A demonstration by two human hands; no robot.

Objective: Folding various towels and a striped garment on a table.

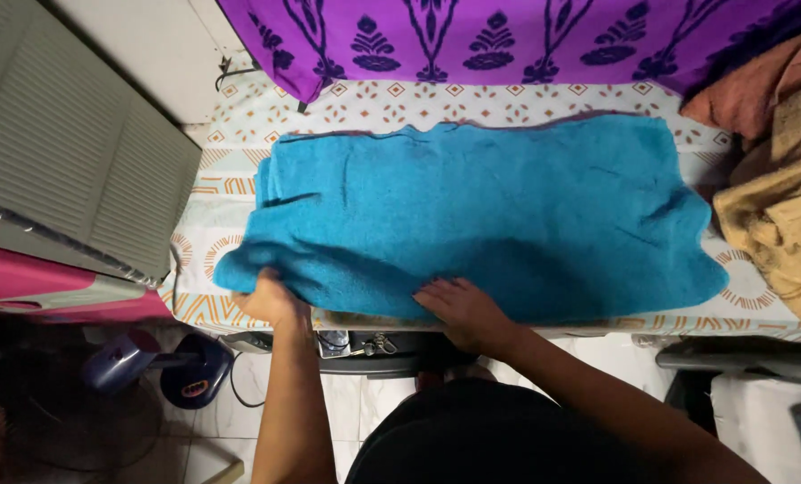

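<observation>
A blue towel [490,211] lies spread and folded on a bed covered by a patterned white and orange sheet [391,99]. My left hand [270,300] grips the towel's near left corner at the bed's edge, fingers tucked under the cloth. My right hand [463,309] rests flat on the near edge of the towel, fingers spread and pressing it down.
A purple patterned cloth [508,36] lies along the far side. Tan and orange towels [781,206] are piled at the right. A grey slatted panel [69,152] stands at the left. On the tiled floor below sits a dark blue appliance [163,363] with a cord.
</observation>
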